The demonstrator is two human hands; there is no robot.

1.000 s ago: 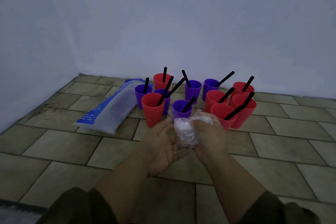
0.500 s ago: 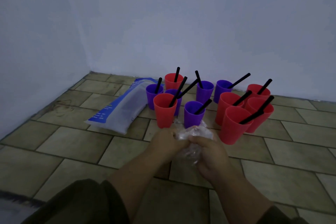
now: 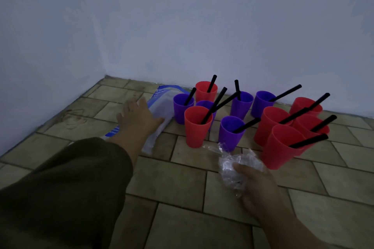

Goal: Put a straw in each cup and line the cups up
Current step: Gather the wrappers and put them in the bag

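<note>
Several red and purple cups stand bunched on the tiled floor near the wall, each with a black straw leaning in it. Closest to me are a red cup (image 3: 197, 127), a purple cup (image 3: 230, 133) and another red cup (image 3: 281, 147). My right hand (image 3: 257, 186) grips a crumpled clear plastic wrapper (image 3: 232, 170) just in front of them. My left hand (image 3: 139, 117) reaches out with fingers spread and rests on a white and blue plastic bag (image 3: 162, 107) lying left of the cups.
Two pale walls meet in a corner (image 3: 105, 75) behind the bag. The floor (image 3: 182, 188) is brown rectangular tile. My dark sleeve (image 3: 70, 188) covers the lower left.
My hands have separated. The left one let go of the crumpled wrapper and moved left and forward onto the bag; the right hand keeps the wrapper and has dropped lower.
</note>
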